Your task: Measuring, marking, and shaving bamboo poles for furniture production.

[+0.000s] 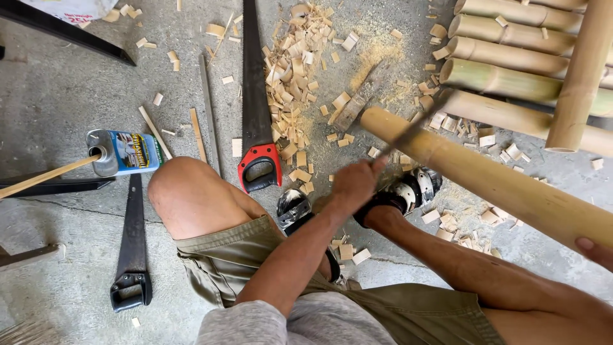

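Note:
My left hand (353, 185) is shut on the handle of a long blade (408, 131), motion-blurred, which lies against the near end of a thick bamboo pole (485, 179). The pole slants from the floor's middle down to the right edge. There my right hand (594, 250) rests on it, with only the fingers in view. My sandalled foot (402, 191) sits just under the pole's end. Bamboo chips (297, 76) and sawdust cover the concrete ahead.
A red-handled hand saw (255, 128) lies left of the chips, a black-handled saw (131, 255) beside my left knee. A tin can (121, 153) with a stick in it lies at left. More bamboo poles (511, 57) are stacked top right. A flat metal bar (356, 102) lies in the sawdust.

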